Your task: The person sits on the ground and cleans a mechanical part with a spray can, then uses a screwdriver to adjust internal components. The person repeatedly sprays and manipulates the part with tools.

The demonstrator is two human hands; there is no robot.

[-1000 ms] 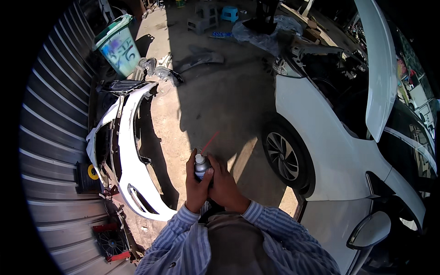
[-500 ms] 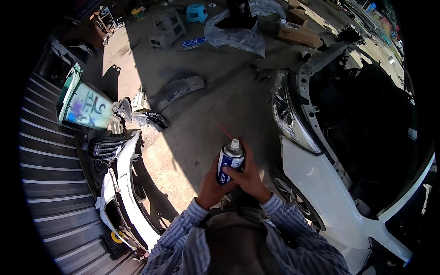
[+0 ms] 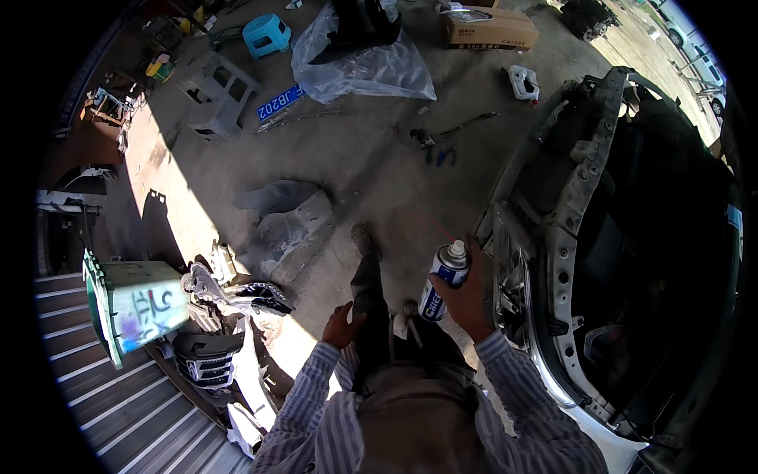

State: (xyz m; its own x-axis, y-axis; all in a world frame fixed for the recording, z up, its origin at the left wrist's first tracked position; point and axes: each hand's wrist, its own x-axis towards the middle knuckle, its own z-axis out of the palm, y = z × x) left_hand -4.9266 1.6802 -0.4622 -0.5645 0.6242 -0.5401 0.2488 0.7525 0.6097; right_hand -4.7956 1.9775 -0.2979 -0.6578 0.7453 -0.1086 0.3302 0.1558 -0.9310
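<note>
A blue and white aerosol spray can (image 3: 444,276) stands tilted in my right hand (image 3: 467,296), whose fingers wrap its side. Its white nozzle points up and away, and thin reddish straws stick out ahead of it. Close to the right of that hand is the car's headlight (image 3: 513,288). My left hand (image 3: 343,325) hangs beside my left leg, fingers loosely bent and apart, with nothing visible in it.
On my right is a car's bare front frame (image 3: 568,213). Dark plastic panels (image 3: 288,221) lie ahead, with pliers (image 3: 440,156) farther off. Left are a green bin (image 3: 146,304) and removed bumper parts (image 3: 253,371). Grey stools (image 3: 217,99) and a cardboard box (image 3: 493,30) stand beyond.
My left hand has let go of the can and dropped to the left. The right hand has carried the can rightward. My view has moved forward along the car, and one foot now shows ahead.
</note>
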